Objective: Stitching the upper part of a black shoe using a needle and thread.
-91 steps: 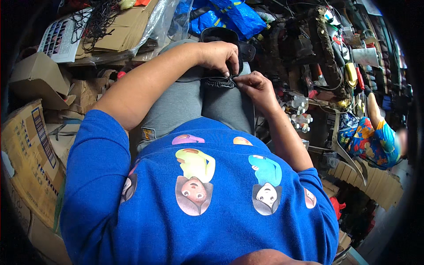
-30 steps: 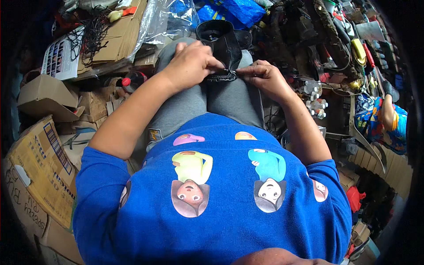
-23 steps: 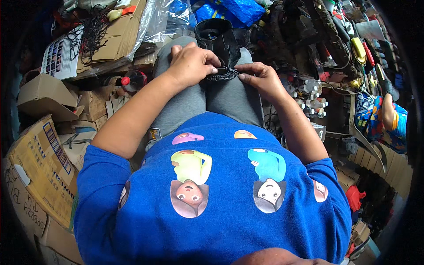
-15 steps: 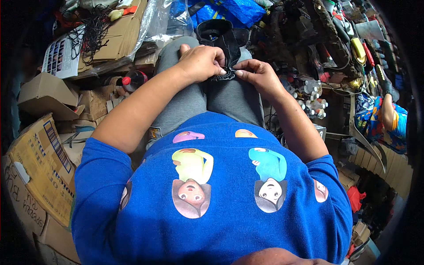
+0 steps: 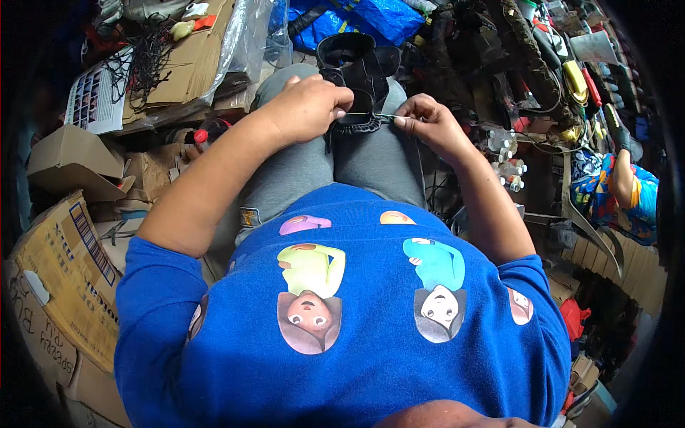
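Observation:
A black shoe-like piece (image 5: 364, 75) lies across my knees, with a rounded opening at its far end and a ridged, stitched-looking edge nearest me. A thin pale thread (image 5: 385, 115) is stretched sideways over that near edge. My left hand (image 5: 310, 107) pinches the thread's left side, its thumb and fingers bent together beside the black piece. At the other side, my right hand (image 5: 433, 127) pinches the thread between thumb and forefinger, a little apart from the black piece. Whether a needle is on the thread, I cannot tell.
Cardboard boxes (image 5: 75, 167) and a red-capped bottle (image 5: 202, 135) stand on my left. Flattened cardboard with tangled black cords (image 5: 146, 64) lies beyond. Small clear bottles (image 5: 510, 171), tools and a yellow-handled item (image 5: 576, 80) crowd the right. Another person's arm (image 5: 625, 178) shows at far right.
My hands have drawn apart from the near edge of the black piece, the left to the left and the right to the right. The pale thread now shows taut between them.

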A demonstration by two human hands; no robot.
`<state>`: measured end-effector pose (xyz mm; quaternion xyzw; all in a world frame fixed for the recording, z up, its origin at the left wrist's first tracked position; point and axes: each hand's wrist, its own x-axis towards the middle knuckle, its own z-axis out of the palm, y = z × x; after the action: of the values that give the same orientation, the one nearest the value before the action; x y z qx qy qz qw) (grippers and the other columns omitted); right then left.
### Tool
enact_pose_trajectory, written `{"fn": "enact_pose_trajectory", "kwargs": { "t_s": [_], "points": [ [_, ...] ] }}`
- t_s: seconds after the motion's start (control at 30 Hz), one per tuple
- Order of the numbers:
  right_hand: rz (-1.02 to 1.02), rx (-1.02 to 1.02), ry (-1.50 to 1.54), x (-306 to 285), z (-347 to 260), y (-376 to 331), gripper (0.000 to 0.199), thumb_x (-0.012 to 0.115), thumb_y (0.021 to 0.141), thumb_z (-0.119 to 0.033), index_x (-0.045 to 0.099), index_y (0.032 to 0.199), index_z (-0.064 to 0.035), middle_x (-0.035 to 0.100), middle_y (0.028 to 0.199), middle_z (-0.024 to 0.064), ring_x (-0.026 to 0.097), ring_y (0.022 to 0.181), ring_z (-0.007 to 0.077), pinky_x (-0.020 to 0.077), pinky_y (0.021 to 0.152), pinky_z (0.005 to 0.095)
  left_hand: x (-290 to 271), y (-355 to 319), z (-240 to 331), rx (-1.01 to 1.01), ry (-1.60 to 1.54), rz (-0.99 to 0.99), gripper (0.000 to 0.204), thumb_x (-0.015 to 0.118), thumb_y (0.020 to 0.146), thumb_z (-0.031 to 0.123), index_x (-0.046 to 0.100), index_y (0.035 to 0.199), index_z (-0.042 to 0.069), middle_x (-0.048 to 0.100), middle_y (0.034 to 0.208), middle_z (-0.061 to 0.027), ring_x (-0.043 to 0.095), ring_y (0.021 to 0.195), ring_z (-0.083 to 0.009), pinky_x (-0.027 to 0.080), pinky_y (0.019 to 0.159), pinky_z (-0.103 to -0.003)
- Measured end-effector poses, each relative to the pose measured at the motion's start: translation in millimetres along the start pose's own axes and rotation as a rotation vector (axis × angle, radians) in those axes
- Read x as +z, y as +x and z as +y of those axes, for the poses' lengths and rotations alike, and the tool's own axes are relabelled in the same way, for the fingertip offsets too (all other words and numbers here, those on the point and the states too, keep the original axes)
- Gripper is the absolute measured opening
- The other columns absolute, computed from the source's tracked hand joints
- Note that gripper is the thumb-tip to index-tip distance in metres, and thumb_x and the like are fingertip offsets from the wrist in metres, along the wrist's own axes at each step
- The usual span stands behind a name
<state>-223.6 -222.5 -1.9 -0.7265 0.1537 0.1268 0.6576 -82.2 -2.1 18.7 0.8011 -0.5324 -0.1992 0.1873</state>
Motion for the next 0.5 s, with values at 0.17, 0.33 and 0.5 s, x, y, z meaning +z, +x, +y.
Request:
{"fn": "enact_pose_trajectory", "kwargs": {
  "t_s": [0.17,0.33,0.5],
  "points": [
    [0.191,-0.182,-0.393,3,8,-21,0.016,0.073,0.077,-0.012,0.064,0.087,-0.0039,0.052,0.085,0.0003,0.050,0.078,0.0087,0.0412,0.069,0.0232,6,8,0,-0.079,-0.125,-0.041,0.012,0.055,0.084,0.013,0.058,0.094,0.008,0.063,0.090,-0.0149,0.058,0.089,-0.0334,0.045,0.076,-0.044],
    [0.222,-0.219,-0.518,-4,-8,-43,0.014,0.070,0.077,-0.010,0.062,0.085,-0.0022,0.056,0.084,0.0060,0.056,0.080,0.0161,0.0442,0.072,0.0283,16,12,-2,0.111,-0.081,0.037,0.014,0.054,0.085,0.018,0.062,0.095,0.013,0.067,0.086,-0.0083,0.061,0.091,-0.0281,0.043,0.080,-0.045],
    [0.324,-0.437,-0.960,-30,-22,3,0.012,0.065,0.080,-0.009,0.059,0.088,-0.0019,0.057,0.091,0.0089,0.059,0.077,0.0234,0.0475,0.067,0.0318,7,13,5,0.139,-0.001,-0.025,0.015,0.057,0.083,0.013,0.060,0.097,0.013,0.065,0.090,-0.0068,0.058,0.092,-0.0277,0.041,0.081,-0.041]
  ]
}}
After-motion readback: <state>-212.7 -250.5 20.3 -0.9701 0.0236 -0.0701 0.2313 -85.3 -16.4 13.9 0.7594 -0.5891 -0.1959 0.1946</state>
